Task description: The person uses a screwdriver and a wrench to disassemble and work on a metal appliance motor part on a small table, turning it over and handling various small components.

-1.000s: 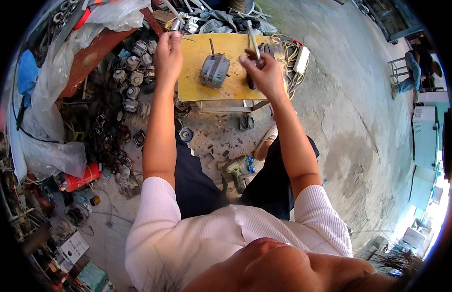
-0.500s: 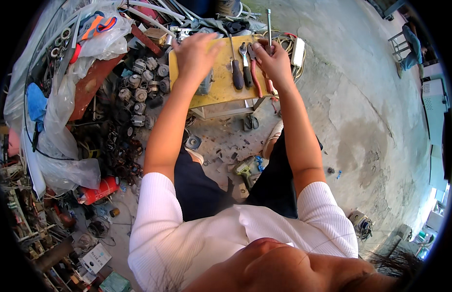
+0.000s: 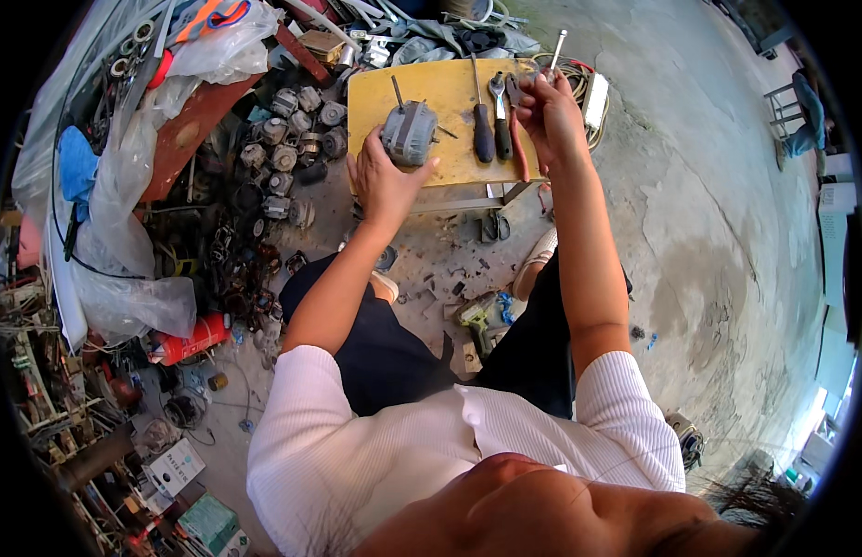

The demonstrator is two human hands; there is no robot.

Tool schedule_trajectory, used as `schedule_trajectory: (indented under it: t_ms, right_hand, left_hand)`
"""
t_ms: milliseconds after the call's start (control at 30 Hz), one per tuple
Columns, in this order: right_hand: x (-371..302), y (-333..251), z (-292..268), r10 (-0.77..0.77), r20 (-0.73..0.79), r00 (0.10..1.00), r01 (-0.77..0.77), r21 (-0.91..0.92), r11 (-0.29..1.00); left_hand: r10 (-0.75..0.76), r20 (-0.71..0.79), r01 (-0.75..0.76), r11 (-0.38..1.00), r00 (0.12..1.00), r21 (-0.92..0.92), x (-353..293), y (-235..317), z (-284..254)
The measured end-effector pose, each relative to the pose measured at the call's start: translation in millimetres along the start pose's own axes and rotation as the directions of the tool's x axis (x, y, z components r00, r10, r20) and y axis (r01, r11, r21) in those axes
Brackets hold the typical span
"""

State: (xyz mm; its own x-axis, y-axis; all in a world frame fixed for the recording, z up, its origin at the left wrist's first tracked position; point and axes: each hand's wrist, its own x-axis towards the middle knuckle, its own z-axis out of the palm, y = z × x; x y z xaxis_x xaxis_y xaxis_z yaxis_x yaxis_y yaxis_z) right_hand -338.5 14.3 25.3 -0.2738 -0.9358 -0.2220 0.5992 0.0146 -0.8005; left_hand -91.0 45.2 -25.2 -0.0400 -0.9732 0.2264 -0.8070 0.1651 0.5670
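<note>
A grey, boxy electric motor with a thin shaft sticking up rests on the yellow tabletop. My left hand is curled round its near left side, with the thumb at the near right corner. At the table's right edge, my right hand is closed on a tool with a silver rod-like shaft pointing up and away; its grip is hidden in my fingers. Between my hands lie a dark-handled screwdriver, a ratchet wrench with a black handle, and red-handled pliers.
The small yellow table stands before my knees. Left of it, several old motors are heaped beside plastic sheeting. A green power drill lies on the floor between my feet. Coiled cable and a white power strip adjoin the table's right side.
My left hand has come down from over the table's far left to the motor's near side, uncovering the motor. My right hand has turned, tilting the silver-shafted tool rightward. The view has shifted slightly.
</note>
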Motion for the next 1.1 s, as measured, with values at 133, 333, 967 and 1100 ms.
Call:
schedule_trajectory:
  t_ms: [133,333,967,1100]
  right_hand:
    - [7,10,2,-0.014,0.013,1.0,0.016,-0.177,0.984]
    - [-8,15,21,-0.152,0.087,0.984,0.173,-0.335,0.926]
    - [-31,-21,4,0.298,0.437,0.848,0.161,-0.75,0.642]
    - [-35,-22,9,0.312,0.421,0.852,0.139,-0.755,0.641]
  left_hand:
    - [0.069,-0.125,-0.074,0.996,0.99,-0.04,2,-11,7]
    - [-0.063,-0.108,0.017,0.925,0.992,-0.38,22,-9,-6]
    - [0.014,-0.298,-0.056,0.989,0.954,-0.135,39,-10,-28]
    - [-0.018,-0.285,-0.035,0.983,0.958,-0.181,38,-6,-29]
